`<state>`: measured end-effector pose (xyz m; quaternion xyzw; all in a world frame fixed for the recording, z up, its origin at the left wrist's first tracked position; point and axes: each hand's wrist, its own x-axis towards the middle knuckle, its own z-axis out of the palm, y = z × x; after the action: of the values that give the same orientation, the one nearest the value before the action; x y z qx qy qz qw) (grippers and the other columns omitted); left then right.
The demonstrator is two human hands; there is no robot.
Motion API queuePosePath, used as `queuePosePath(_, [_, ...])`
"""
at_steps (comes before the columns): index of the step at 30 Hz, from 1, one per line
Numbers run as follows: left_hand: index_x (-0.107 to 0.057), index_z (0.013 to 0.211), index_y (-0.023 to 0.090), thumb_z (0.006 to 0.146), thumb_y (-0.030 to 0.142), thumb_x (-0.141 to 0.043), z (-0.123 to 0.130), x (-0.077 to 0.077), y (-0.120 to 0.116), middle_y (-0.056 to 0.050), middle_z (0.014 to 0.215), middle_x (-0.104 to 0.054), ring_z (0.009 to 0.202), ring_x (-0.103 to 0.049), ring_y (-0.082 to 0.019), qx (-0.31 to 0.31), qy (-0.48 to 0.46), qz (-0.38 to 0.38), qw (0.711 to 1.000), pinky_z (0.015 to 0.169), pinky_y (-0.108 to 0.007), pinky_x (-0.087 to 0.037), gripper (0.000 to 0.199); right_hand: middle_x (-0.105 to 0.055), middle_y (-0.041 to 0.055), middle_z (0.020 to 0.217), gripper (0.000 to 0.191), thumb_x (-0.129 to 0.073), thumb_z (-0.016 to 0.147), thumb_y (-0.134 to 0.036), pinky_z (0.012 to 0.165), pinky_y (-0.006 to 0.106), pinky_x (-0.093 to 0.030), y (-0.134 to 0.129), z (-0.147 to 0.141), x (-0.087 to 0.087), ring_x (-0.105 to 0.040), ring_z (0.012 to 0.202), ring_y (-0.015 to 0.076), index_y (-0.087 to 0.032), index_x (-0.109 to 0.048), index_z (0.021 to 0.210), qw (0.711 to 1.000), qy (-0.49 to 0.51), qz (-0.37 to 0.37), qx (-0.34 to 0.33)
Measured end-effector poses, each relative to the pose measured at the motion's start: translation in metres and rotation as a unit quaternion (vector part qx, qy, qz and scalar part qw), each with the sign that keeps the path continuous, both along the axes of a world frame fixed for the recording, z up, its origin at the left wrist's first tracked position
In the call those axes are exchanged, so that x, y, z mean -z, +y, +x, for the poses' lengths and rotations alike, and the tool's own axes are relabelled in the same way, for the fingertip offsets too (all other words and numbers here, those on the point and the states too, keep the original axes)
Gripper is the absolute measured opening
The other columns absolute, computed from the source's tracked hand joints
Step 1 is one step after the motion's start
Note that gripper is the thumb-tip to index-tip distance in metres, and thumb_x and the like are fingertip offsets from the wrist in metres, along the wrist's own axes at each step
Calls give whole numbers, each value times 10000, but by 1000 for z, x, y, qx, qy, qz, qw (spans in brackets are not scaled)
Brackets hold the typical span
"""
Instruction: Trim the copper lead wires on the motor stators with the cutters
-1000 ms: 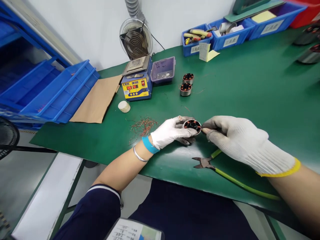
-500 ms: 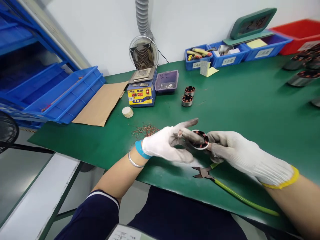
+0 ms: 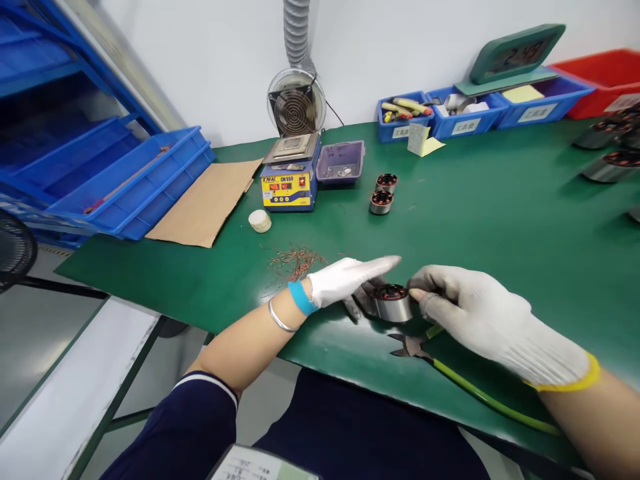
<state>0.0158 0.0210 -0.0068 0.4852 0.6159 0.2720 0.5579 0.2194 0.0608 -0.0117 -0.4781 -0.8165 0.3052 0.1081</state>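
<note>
A green clock [image 3: 517, 55] stands over blue bins [image 3: 491, 119] — a red bin [image 3: 593, 99] beside them.

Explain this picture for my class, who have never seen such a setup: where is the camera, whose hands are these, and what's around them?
There is no robot here. A camera on a person's head looks forward and down at their own gloved hands. The left hand has fingers beside a metal ring with copper-coloured windings; the right hand's fingertips are at its other side. How firmly either grips is unclear. On the green table lie green-handled cutters, loose wire pieces, two similar rings, a purple tray and a blue-and-yellow machine.
</note>
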Motion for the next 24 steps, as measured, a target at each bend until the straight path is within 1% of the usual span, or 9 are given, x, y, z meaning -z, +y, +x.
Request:
queuePosePath(2, [-687,833,154,902,634,-621,-4,-1,4,-37,761,-692,584,-582,-137,32,47,4,998,520,-268,-511,489,-698,35,691,240,-504,770,-439,499,298,-413,-3,-3,0,-624,579,208,-261,-662,742,999,-25,34,11])
queuePosePath(5, [-628,843,182,846,607,-724,-5,0,5,-7,801,-677,683,-587,-133,-70,149,126,978,624,-259,-507,435,-693,52,692,255,-484,743,-447,489,306,-401,-4,-3,-2,-618,588,224,-265,-663,756,995,-26,83,41])
queuePosePath(7, [-596,830,183,863,634,-697,-6,1,6,-17,778,-664,660,-598,-135,-95,146,122,977,568,-249,-478,463,-685,60,680,257,-484,742,-451,503,320,-421,-5,-2,-3,-621,595,234,-267,-662,758,992,-1,112,50])
queuePosePath(10, [-635,900,164,925,643,-595,-7,5,8,-39,766,-674,524,-603,-131,39,13,-15,999,404,-223,-370,481,-683,61,677,220,-496,756,-424,537,338,-450,-6,1,-6,-628,605,235,-274,-656,740,988,49,147,28])
queuePosePath(12, [-675,1047,149,972,572,-536,-8,10,9,-52,777,-700,473,-604,-127,124,-104,-94,982,370,-210,-343,451,-680,58,675,196,-501,765,-402,534,339,-446,-8,2,-7,-624,598,234,-279,-651,735,984,65,163,14])
queuePosePath(14, [-660,1216,153,944,485,-611,-7,15,8,-54,826,-720,468,-608,-115,129,-183,-90,970,373,-194,-353,432,-680,58,677,183,-510,766,-397,521,338,-435,-8,3,-9,-620,591,235,-278,-647,740,983,66,168,11])
queuePosePath(18, [-569,1386,204,718,322,-862,-7,16,5,-98,1140,-711,708,-710,-152,55,-269,46,960,491,-202,-507,739,-683,62,681,200,-537,741,-447,526,351,-437,-5,3,-9,-633,611,253,-275,-639,758,990,33,126,56])
queuePosePath(21, [-701,1066,174,694,366,-867,-6,9,-2,-138,1312,-663,1125,-693,-296,57,-280,148,947,757,-342,-630,450,-674,58,639,278,-542,715,-520,537,367,-471,0,4,-6,-629,577,252,-264,-637,767,996,40,11,82])
queuePosePath(24, [-602,658,190,814,397,-770,0,5,-12,-111,1337,-666,1273,-622,-293,64,-123,252,958,999,-402,-574,309,-635,48,581,360,-562,720,-608,507,347,-470,5,6,-2,-600,524,226,-252,-612,738,990,87,-98,47])
